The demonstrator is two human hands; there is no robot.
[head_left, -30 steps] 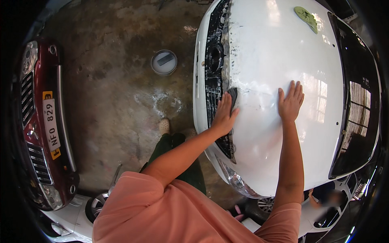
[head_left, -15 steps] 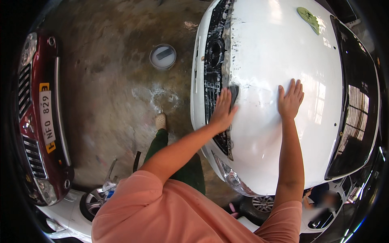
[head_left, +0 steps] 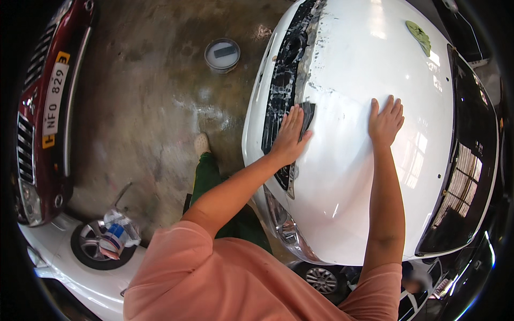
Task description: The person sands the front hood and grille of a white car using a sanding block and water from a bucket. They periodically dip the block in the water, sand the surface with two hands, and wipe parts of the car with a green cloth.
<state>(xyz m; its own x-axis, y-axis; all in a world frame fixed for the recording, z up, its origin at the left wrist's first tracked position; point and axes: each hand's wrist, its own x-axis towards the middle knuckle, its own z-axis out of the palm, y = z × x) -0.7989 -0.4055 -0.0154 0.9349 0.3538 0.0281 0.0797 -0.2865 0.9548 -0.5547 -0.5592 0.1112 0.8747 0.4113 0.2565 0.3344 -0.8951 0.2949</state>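
Observation:
My left hand (head_left: 289, 138) lies along the front edge of the white hood (head_left: 342, 144), pressing a dark grey piece of sandpaper (head_left: 308, 115) against it. Part of the sandpaper sticks out beside the fingers; the rest is hidden beneath the hand. Farther back on the hood, my right hand (head_left: 386, 123) rests flat with fingers spread and nothing in it. Bare, scuffed patches mark the hood's front edge, next to the dark grille opening (head_left: 278, 96).
A round tub (head_left: 222, 55) of cloudy water with a dark block in it stands on the wet floor. A green cloth (head_left: 418, 37) lies far up the hood. At left are a dark red car (head_left: 45, 107) and a wheel (head_left: 96, 243) with a plastic bag. A blurred person (head_left: 416, 278) is at lower right.
The view has turned a little, so the cars look tilted. My left hand stays on the sandpaper at the hood's edge, and my right hand still lies flat.

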